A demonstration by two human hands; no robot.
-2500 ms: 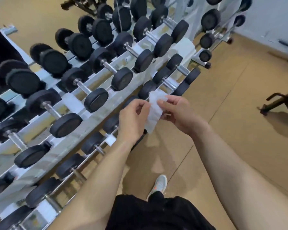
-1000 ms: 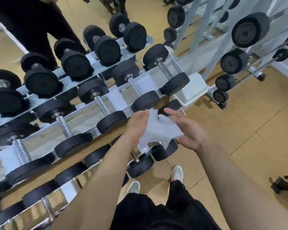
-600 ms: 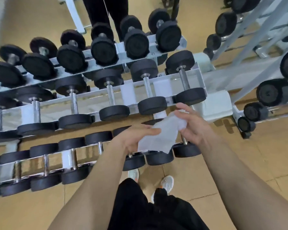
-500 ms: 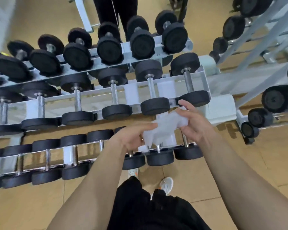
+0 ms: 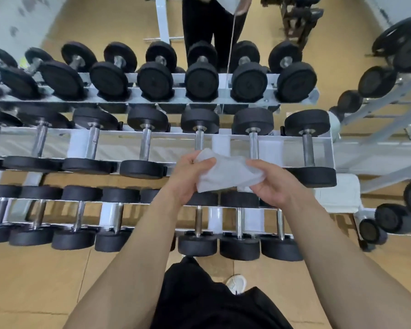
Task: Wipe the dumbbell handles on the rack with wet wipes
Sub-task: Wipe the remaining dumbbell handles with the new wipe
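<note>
A white three-tier dumbbell rack (image 5: 176, 135) runs across the view, filled with black dumbbells that have chrome handles. I hold a crumpled white wet wipe (image 5: 226, 173) in the air above the middle tier. My left hand (image 5: 188, 178) pinches its left end and my right hand (image 5: 274, 184) grips its right end. The wipe hangs just in front of two middle-tier handles, one handle (image 5: 199, 140) behind my left hand and another handle (image 5: 254, 146) behind my right. It touches no handle. Lower-tier handles (image 5: 239, 222) show below my wrists.
A person in black trousers (image 5: 211, 27) stands behind the rack at the top. A second white rack (image 5: 389, 129) with black dumbbells angles off to the right. Tan floor lies in front of the rack, where my shoe (image 5: 236, 283) shows.
My view has swung to face the rack squarely. Both hands have risen from the lower tier to the middle tier, still working the wipe between them.
</note>
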